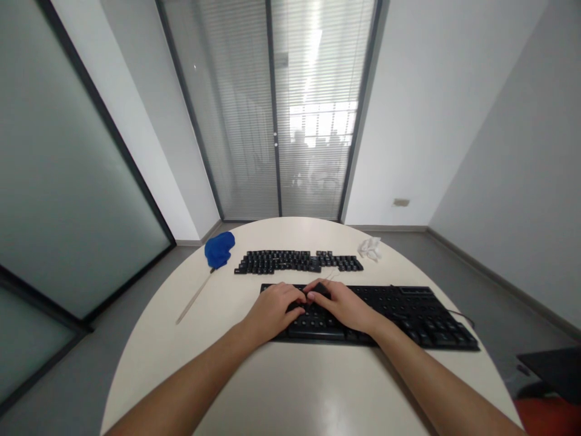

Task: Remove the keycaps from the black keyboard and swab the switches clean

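Observation:
A black keyboard (408,315) lies on the round table, and both my hands rest over its left half. My left hand (272,309) has its fingers curled down on the keys, thumb and forefinger close together; whatever is between them is hidden. My right hand (342,306) is closed around a small black object (321,289). Thin wires (334,274) stick out beyond its fingers, so it looks like a wire keycap puller. The fingertips of the two hands nearly meet. Behind the keyboard, loose black keycaps (290,261) are laid out in rows, apart from my hands.
At the left of the white table (195,363) lies a blue cloth-like thing (219,249) beside a thin light stick (194,306). Crumpled white tissue (371,248) lies at the back right. The keyboard's cable (463,315) runs off the right side. A glass partition (318,121) stands behind.

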Available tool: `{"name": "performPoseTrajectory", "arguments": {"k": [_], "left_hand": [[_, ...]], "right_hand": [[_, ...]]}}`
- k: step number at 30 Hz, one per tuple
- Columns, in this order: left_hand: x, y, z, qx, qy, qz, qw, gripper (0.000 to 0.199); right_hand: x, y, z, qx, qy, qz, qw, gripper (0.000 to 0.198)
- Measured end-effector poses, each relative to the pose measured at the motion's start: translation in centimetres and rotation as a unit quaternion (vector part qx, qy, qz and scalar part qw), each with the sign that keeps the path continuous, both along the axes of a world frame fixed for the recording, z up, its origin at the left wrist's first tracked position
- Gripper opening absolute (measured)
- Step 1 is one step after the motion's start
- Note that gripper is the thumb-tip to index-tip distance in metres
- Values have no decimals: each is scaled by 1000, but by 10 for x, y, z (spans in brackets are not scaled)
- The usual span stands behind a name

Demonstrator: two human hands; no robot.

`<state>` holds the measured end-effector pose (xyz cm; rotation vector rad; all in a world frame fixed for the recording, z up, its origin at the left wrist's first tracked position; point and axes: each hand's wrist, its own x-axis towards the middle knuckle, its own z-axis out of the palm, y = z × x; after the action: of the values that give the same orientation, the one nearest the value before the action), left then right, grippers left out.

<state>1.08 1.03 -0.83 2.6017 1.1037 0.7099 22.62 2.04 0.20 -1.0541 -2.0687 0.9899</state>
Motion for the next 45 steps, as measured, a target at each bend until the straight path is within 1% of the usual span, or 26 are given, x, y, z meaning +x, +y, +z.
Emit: {"name": "performPoseTrajectory", "arguments": {"k": [3, 7, 11, 15, 19, 24, 29, 34, 38, 41, 45], "left_hand": [[0, -1, 2, 7, 0, -5, 1000, 13], [-1, -3, 3, 27, 12, -10, 1000, 15], [-1, -3, 1, 43, 8, -22, 999, 14], [-2, -2, 1, 38, -6, -39, 999, 10], [-2, -2, 2, 34, -14, -44, 998, 12], [-2, -2, 4, 74, -7, -44, 996, 14], [-1, 1, 7, 98, 4, -44, 994, 18], [-3, 1, 7, 138, 17, -73, 988, 19], [-2, -3, 7, 166, -2, -94, 982, 17], [-2, -2, 9, 162, -44, -67, 984, 14], [-13, 17, 9, 147, -106, 37, 983, 11]], "right_hand": [[0, 2, -1, -18, 22, -4, 1000, 30], [0, 2, 0, -26, 32, -20, 999, 32], [0, -1, 2, -21, 32, 0, 999, 31], [-2, -3, 5, -13, 30, 11, 999, 30], [-3, -3, 4, -15, 38, 7, 999, 31], [-3, -1, 4, -22, 38, -20, 999, 33], [-4, -1, 5, 0, 30, -46, 998, 32], [-6, 1, 5, -4, 24, -51, 998, 37], [-8, 0, 2, -20, 43, -53, 997, 39], [-7, 0, 2, -18, 43, -57, 997, 39], [-2, 3, 5, -2, 15, -73, 997, 42]]}}
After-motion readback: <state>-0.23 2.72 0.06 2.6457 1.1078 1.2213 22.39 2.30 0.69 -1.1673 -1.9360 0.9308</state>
